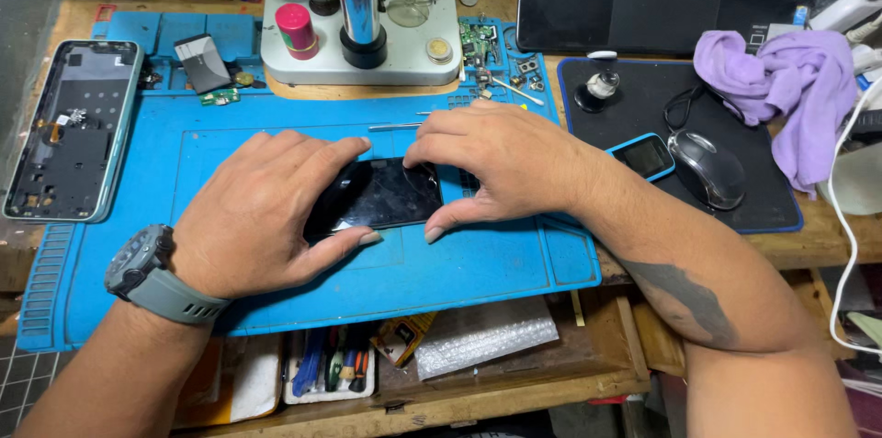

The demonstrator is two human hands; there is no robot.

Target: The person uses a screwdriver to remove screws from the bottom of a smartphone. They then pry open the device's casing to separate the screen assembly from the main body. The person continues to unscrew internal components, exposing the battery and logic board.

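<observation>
Both hands press a dark phone flat onto a blue work mat.

Fingers (432, 146) and thumbs of the left hand (262, 213) and right hand (501, 167) curl narrowly round the phone (381, 194) at mid-mat (478, 268), gripping its edges. Its cracked glass looks still in place, so opening seems barely begun. An emptied phone frame (69, 130) lies left on the counter (808, 245); a microscope base (363, 43) stands behind.
</observation>
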